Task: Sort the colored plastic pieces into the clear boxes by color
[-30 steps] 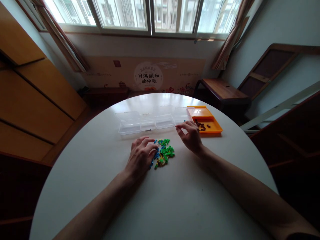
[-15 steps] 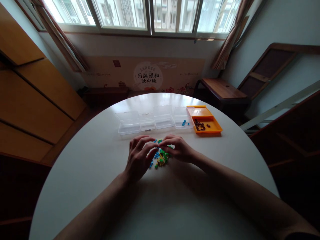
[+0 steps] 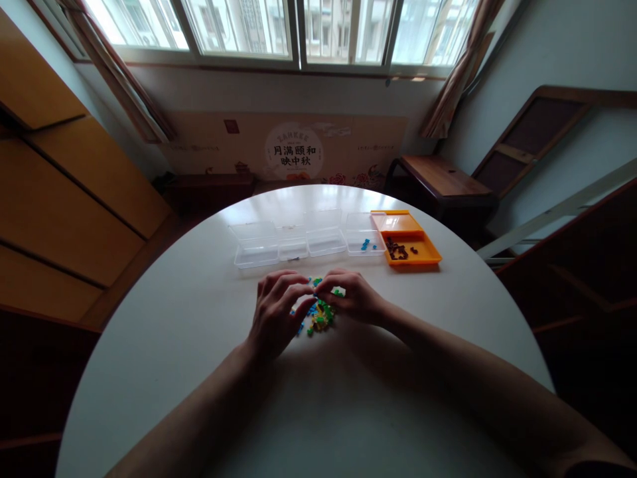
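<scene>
Head view: left hand (image 3: 277, 307) and right hand (image 3: 357, 297) hovered over bricks (image 3: 323, 316) on the table (image 3: 318, 411), fingers narrowly parted, any hold unclear, the heap central, presumably so both could reach.

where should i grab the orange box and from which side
Probably by the right wall of the orange box, with the right hand coming from the right: that wall is exposed, while the clear box crowds the left and the open lid extends behind. The tray part is shallow and holds loose brown pieces, so keep it level.
</scene>
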Demonstrator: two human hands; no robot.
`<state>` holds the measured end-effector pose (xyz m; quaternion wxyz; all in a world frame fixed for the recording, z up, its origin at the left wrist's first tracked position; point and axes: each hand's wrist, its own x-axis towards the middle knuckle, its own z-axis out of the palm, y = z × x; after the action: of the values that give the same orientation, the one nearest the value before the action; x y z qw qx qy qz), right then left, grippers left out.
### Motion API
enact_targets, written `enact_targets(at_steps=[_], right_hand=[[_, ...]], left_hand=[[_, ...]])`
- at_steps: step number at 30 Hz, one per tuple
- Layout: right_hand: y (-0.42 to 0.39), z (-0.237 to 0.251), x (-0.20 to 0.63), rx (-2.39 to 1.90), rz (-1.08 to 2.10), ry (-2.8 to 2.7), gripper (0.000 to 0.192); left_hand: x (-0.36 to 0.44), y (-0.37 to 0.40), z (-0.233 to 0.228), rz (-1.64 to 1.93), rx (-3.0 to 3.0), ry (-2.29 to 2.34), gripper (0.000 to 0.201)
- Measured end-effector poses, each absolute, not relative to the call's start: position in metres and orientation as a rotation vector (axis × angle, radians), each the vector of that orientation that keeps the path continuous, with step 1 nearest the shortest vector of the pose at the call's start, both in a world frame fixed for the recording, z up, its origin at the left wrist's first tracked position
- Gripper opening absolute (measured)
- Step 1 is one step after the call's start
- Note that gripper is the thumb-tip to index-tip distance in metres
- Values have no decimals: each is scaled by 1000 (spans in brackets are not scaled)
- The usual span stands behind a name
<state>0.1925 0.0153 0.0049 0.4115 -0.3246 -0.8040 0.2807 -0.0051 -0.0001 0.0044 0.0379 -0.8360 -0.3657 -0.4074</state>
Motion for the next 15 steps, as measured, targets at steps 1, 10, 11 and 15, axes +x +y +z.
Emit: enact_targets(at_steps=[1, 10, 11, 15], right_hand=[[17, 5, 194, -835, 663, -2027, 10], [56, -3, 239, -1291, 82, -1681, 14], [60, -4, 245, -1336, 46, -1631, 16], [70, -10, 263, -1452, 12, -1523, 22]], left_hand=[[-5, 0, 4, -1246, -2561, -1119, 7], [-4, 1, 4, -1184, -2561, -1148, 2], [-4, 1, 3, -1175, -2561, -1164, 3], [-5, 1, 1, -1126, -2559, -1253, 4]])
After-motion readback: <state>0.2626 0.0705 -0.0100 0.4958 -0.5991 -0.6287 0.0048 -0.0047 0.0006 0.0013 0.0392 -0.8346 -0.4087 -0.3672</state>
